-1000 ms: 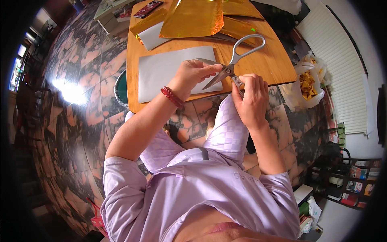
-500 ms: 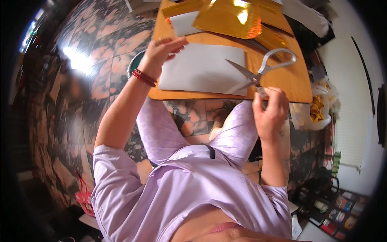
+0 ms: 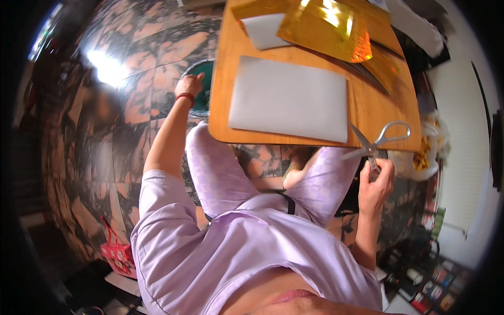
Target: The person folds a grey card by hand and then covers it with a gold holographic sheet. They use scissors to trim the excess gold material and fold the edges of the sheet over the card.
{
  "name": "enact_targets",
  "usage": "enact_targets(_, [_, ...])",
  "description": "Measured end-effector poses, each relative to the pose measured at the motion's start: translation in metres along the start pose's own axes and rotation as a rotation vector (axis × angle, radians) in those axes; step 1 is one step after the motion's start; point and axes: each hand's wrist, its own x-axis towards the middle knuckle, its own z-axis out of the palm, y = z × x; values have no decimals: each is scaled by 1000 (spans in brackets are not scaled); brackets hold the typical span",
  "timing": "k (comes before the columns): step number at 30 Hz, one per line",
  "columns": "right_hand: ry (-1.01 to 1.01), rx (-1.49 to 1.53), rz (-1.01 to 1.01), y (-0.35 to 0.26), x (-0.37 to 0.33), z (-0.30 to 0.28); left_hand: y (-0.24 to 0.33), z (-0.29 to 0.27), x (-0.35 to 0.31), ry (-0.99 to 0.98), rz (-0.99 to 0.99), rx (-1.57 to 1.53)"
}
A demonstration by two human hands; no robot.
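Observation:
My right hand point(image 3: 377, 184) is closed around one handle loop of a pair of scissors point(image 3: 371, 150) at the front right corner of the table. The blades stand apart, one tip close to a sheet of white paper point(image 3: 289, 100). This paper lies flat on the wooden table point(image 3: 386, 118) near its front edge. Off the table's left side, my left hand point(image 3: 190, 84) is over the rim of a dark green bin point(image 3: 203, 93). Its thumb side shows; the other fingers are mostly hidden, and I see nothing in it.
Shiny gold sheets point(image 3: 325, 31) lie piled at the back of the table, with a smaller white piece point(image 3: 264, 32) beside them. A plastic bag point(image 3: 425, 163) with gold scraps hangs right of the table. A red bag point(image 3: 118, 254) stands at the lower left.
My left hand has gone from above the paper's left edge down and left to the bin. My right hand has drawn the scissors back off the paper toward me.

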Motion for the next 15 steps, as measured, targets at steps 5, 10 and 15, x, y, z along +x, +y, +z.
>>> enact_targets(5, [31, 43, 50, 10, -2, 0, -57, 24, 28, 365, 422, -271])
enact_targets(10, [2, 9, 82, 17, -11, -3, 49, -100, -43, 458, 433, -479])
enact_targets(15, [-13, 46, 86, 27, -15, 8, 172, -152, -182, 346, 1212, -325])
